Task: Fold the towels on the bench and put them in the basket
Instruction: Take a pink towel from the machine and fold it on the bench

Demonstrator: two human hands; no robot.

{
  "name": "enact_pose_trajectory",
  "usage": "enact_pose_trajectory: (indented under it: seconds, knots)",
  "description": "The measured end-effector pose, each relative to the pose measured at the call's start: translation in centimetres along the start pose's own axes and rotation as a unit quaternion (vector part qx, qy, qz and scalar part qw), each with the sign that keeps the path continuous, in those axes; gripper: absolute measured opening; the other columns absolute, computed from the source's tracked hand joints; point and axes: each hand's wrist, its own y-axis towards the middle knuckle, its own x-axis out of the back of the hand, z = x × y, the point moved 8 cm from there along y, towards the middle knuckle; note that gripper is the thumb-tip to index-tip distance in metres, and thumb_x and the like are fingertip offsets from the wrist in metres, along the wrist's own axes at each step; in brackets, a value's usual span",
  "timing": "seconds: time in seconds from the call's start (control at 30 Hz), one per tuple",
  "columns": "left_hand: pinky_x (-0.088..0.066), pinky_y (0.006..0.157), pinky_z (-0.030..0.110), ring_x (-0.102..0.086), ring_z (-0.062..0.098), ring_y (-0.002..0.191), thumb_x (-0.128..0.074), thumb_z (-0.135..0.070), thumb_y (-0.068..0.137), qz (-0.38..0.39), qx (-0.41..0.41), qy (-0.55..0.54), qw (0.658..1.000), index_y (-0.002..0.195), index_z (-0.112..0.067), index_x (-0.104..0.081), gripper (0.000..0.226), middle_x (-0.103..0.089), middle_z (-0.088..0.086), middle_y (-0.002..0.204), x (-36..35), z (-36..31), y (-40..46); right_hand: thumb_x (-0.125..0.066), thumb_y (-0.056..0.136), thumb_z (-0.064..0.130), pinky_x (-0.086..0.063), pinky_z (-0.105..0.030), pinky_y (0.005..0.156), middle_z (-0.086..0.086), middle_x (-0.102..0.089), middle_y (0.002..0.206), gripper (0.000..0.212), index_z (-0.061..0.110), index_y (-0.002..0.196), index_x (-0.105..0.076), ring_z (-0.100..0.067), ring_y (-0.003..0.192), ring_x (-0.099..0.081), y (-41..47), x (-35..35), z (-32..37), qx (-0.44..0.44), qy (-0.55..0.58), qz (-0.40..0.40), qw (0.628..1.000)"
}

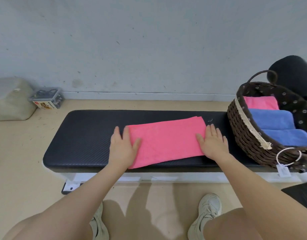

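A pink towel (166,141), folded into a long rectangle, lies flat on the black padded bench (83,135). My left hand (123,146) presses flat on the towel's left end, fingers straight. At the towel's right end rests my right hand (212,142), also flat with straight fingers and a ring showing. On the bench's right end stands a dark wicker basket (242,132) with a loop handle. It holds a folded pink towel (261,103) at the back and two folded blue towels (272,119) in front.
The bench stands along a grey wall on a beige floor. A beige bag (10,99) and a clear plastic box (47,98) sit on the floor at the far left. A black roll (294,73) lies behind the basket. My feet stand below the bench's front edge.
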Motion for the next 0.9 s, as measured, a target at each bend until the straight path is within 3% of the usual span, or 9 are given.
enact_pose_trajectory:
  seconds: [0.07,0.17,0.3,0.43,0.53,0.6,0.67,0.77,0.9]
  knots:
    - [-0.031,0.105,0.047,-0.03,0.036,0.133,-0.046,-0.043,0.093,-0.045,0.059,-0.066,0.995,0.146,-0.006,-0.018,0.071,-0.032,0.02,0.145,1.1,0.5,0.2,-0.025,0.099,0.044,-0.013,-0.046,0.116,-0.01,-0.012,0.158,0.062,0.005,0.148,-0.019,-0.027,0.145,-0.011,-0.4,0.8,0.4,0.0,0.037,-0.042,0.998]
    - [-0.042,0.097,0.046,-0.045,0.037,0.123,-0.059,-0.036,0.088,0.01,0.13,-0.13,0.983,0.141,0.001,-0.023,0.073,-0.045,0.02,0.135,0.5,0.8,1.2,-0.04,0.097,0.032,-0.033,-0.045,0.102,-0.015,-0.04,0.14,0.045,0.004,0.131,-0.042,-0.033,0.127,-0.037,-0.8,2.2,1.3,-0.018,0.082,-0.115,0.99]
    - [-0.042,0.083,0.034,-0.052,0.034,0.115,-0.057,-0.02,0.091,0.041,0.106,-0.144,0.983,0.134,0.0,-0.032,0.054,-0.051,0.019,0.129,1.1,-0.1,2.7,-0.041,0.095,0.013,-0.046,-0.043,0.081,-0.016,-0.056,0.115,0.027,0.007,0.122,-0.039,-0.033,0.1,-0.054,-0.4,2.3,2.4,-0.028,0.194,-0.121,0.973]
    - [-0.038,0.098,0.038,-0.046,0.035,0.124,-0.057,-0.015,0.091,-0.027,0.083,-0.209,0.974,0.146,-0.009,-0.017,0.068,-0.043,0.022,0.139,4.7,0.9,5.4,-0.044,0.095,0.011,-0.043,-0.036,0.066,-0.016,-0.059,0.107,0.029,0.008,0.123,-0.034,-0.026,0.079,-0.053,-0.3,2.3,3.9,0.007,0.267,-0.109,0.958]
    - [-0.041,0.094,0.043,-0.047,0.038,0.119,-0.058,-0.015,0.089,0.007,0.098,-0.114,0.989,0.149,-0.01,-0.004,0.081,-0.04,0.024,0.138,4.1,2.0,5.7,-0.047,0.094,0.016,-0.044,-0.042,0.083,-0.017,-0.046,0.134,0.05,0.008,0.138,-0.026,-0.032,0.105,-0.052,-0.7,1.8,4.9,-0.013,0.194,-0.11,0.975]
    - [-0.034,0.101,0.048,-0.036,0.039,0.128,-0.057,-0.018,0.086,-0.028,0.085,0.012,0.996,0.149,-0.009,0.001,0.086,-0.025,0.022,0.146,3.9,2.0,5.2,-0.046,0.094,0.021,-0.03,-0.044,0.106,-0.015,-0.022,0.152,0.064,0.009,0.147,-0.013,-0.034,0.133,-0.031,-1.5,2.3,6.3,0.0,0.072,-0.163,0.984]
    - [-0.018,0.114,0.046,-0.017,0.036,0.141,-0.045,-0.015,0.086,-0.084,-0.044,0.084,0.992,0.149,-0.007,-0.006,0.074,-0.011,0.018,0.155,3.5,-0.4,4.9,-0.041,0.096,0.026,-0.009,-0.043,0.116,-0.011,-0.006,0.158,0.064,0.011,0.15,-0.01,-0.03,0.145,-0.009,-2.1,2.4,9.1,0.089,0.027,-0.19,0.977]
    - [0.007,0.116,0.033,0.001,0.022,0.147,-0.009,-0.038,0.082,0.003,-0.223,0.151,0.963,0.15,-0.011,-0.007,0.073,0.001,0.006,0.159,-0.1,-3.3,4.0,-0.029,0.1,0.039,0.004,-0.04,0.118,-0.002,0.003,0.16,0.056,0.022,0.151,-0.013,-0.02,0.147,0.004,-2.4,-0.7,13.5,0.236,-0.014,-0.067,0.969]
    - [0.003,0.119,0.034,0.005,0.021,0.147,-0.012,-0.067,0.087,0.072,-0.124,0.174,0.974,0.15,-0.01,0.002,0.086,0.008,0.009,0.158,-2.0,0.0,5.0,-0.018,0.099,0.049,0.006,-0.04,0.118,0.004,0.008,0.16,0.057,0.032,0.15,0.0,-0.016,0.147,0.009,-1.3,-3.2,12.5,0.22,-0.057,0.02,0.974]
